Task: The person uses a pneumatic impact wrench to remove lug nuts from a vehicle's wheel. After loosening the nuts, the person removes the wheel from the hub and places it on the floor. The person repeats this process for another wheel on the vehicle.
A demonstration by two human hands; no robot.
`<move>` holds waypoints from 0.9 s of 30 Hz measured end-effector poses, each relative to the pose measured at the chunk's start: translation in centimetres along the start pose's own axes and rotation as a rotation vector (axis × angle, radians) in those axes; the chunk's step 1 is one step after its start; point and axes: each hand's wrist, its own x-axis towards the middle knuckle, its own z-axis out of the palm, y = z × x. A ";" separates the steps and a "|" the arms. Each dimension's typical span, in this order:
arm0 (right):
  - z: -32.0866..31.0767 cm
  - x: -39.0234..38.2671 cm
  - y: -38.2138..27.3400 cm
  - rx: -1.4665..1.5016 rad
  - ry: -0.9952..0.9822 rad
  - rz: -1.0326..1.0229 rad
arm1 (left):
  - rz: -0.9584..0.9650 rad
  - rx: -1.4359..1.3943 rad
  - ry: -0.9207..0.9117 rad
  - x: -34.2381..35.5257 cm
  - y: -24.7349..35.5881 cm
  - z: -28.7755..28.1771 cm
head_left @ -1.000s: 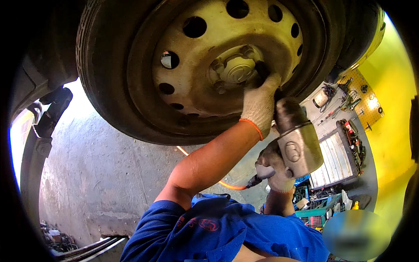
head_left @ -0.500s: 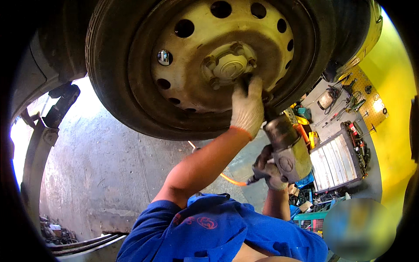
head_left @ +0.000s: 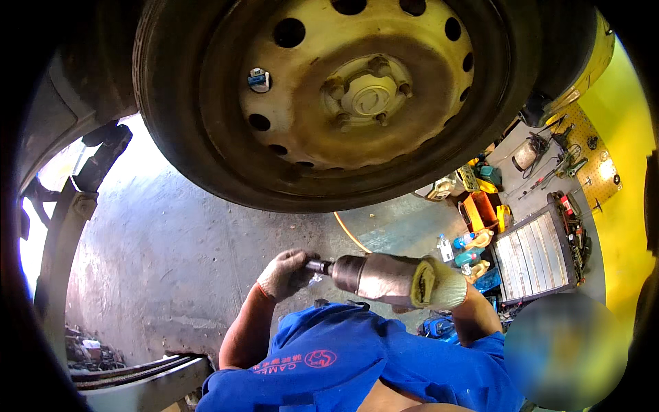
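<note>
Both hands wear pale, dirty knit gloves. My left hand (head_left: 283,275) is closed around the dark socket (head_left: 320,266) at the front end of an impact wrench (head_left: 381,278). At its rear end my right hand (head_left: 447,284) grips the wrench, its fingers partly hidden behind the tool body. The wrench lies nearly level across my chest, nose to the left. Above and beyond it hangs a car wheel, with a black tire (head_left: 180,147) and a dirty steel rim (head_left: 285,93). Several lug fasteners (head_left: 334,87) ring the center hub (head_left: 371,98). Neither hand touches the wheel.
An orange hose (head_left: 349,233) runs over the grey floor below the tire. At left stands a lift arm (head_left: 62,254). On the right are a slatted metal cart top (head_left: 534,257), bottles (head_left: 469,257), an orange bin (head_left: 479,211) and a yellow pegboard (head_left: 594,161).
My left hand has come down from the hub to the socket. My right hand has lowered the impact wrench and swung its nose leftward, away from the wheel.
</note>
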 end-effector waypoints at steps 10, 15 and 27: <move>0.4 0.9 -4.7 -0.174 0.107 -0.023 | 0.306 -0.289 -0.011 2.1 4.1 6.0; 1.4 1.7 -8.3 -0.765 0.503 -0.418 | 0.412 -0.448 -0.409 5.4 11.6 13.8; 8.2 5.9 -13.9 -0.949 0.753 -0.355 | 0.133 -0.715 -0.961 7.9 15.7 15.6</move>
